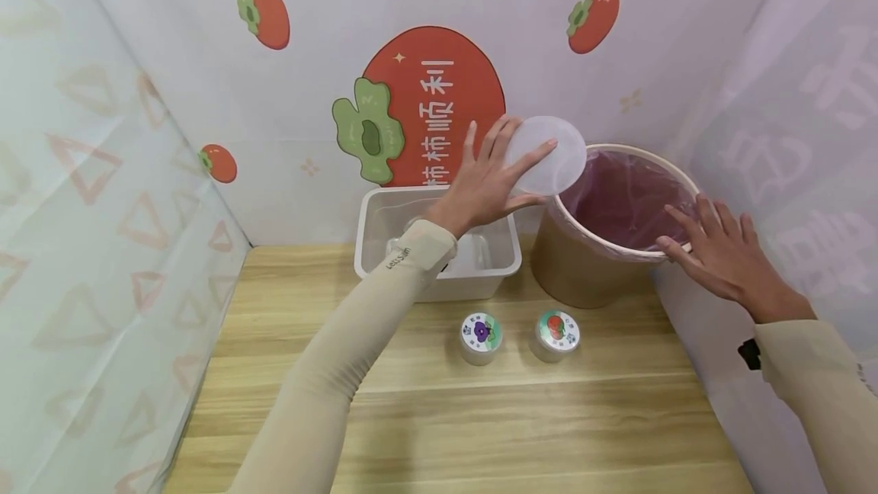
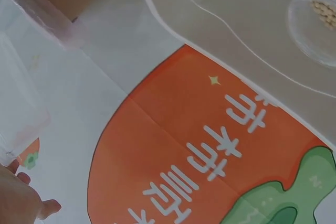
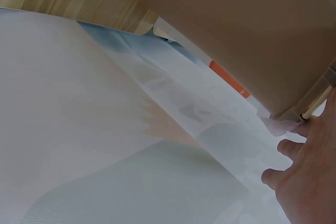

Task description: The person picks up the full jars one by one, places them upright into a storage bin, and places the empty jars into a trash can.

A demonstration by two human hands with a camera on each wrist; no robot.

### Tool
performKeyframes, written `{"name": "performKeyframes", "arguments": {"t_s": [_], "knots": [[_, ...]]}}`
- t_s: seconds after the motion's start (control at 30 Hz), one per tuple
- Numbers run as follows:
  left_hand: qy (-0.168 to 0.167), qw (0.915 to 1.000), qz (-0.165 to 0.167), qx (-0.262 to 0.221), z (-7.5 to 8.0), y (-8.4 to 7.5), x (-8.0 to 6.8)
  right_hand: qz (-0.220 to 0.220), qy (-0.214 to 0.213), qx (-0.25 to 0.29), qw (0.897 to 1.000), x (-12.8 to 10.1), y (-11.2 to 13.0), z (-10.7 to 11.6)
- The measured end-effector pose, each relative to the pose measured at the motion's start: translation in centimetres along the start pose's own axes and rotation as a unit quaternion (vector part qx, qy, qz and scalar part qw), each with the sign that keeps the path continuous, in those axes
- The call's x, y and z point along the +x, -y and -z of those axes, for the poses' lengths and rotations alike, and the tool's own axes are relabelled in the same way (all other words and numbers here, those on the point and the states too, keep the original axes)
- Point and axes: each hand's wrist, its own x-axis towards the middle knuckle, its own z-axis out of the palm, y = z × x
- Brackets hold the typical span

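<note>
the left hand [image 1: 488,187] is raised off the table with its fingers curled round a round translucent lid [image 1: 546,156], thumb under one face and fingertips over the other, so the hand is clamped on the disc. the lid sits at the fingertips, tilted, and hangs just over the near-left rim of the bin [image 1: 620,248], which lies immediately to the right of that hand; the flat face of the lid slopes down toward the bin's mouth. the right hand [image 1: 720,258] lies flat with fingers straight and spread, apart and gripping nothing, resting on the bin's right rim, where the pink liner bag [image 1: 620,200] folds over the edge. the left hand is the one carrying the lid, while the right only touches the bin. inside the bin, only the liner shows; what lies at the bottom cannot be seen. below and behind the left wrist stands a white plastic tub [image 1: 373,250] holding clear containers, and the left wrist view shows one of them with pale seed-like bits in it. nearer the person, below the left forearm, two small lidded jars [image 1: 481,337] stand side by side on the wooden table [image 1: 439,425], closed and untouched.
</note>
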Motion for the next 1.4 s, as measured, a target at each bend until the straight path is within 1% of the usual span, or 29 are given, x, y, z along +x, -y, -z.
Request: {"name": "performKeyframes", "arguments": {"t_s": [0.27,0.37,0.57,0.73,0.87,1.03,1.2,1.4], "knots": [[-0.014,0.9998,-0.014,-0.009,-0.3,-2.4,1.4,0.0,-0.001,-0.004,1.0,-0.1,-0.1,0.1],[-0.023,0.9995,-0.023,-0.005,-0.7,-3.3,1.8,-0.001,0.0,-0.003,1.0,-0.2,-0.2,0.1],[-0.03,0.9991,-0.031,0.005,-1.3,-4.9,2.7,-0.002,-0.006,-0.005,1.0,-0.3,-0.2,-0.1],[-0.034,0.9988,-0.036,0.009,-1.7,-6.0,3.4,-0.006,-0.007,-0.006,1.0,-0.2,-0.2,-0.2],[-0.028,0.999,-0.035,0.008,-2.3,-6.7,3.6,-0.006,-0.007,-0.009,1.0,-0.2,-0.1,-0.2],[-0.013,0.9995,-0.03,-0.002,-2.7,-7.3,3.8,-0.008,-0.002,-0.005,1.0,-0.1,0.1,-0.1],[0.001,0.9996,-0.027,0.005,-3.0,-7.9,4.1,-0.007,-0.006,-0.007,1.0,0.0,0.2,-0.1],[0.014,0.9993,-0.035,-0.002,-3.1,-8.2,4.1,-0.01,-0.006,-0.009,1.0,-0.1,0.3,0.0]]}}
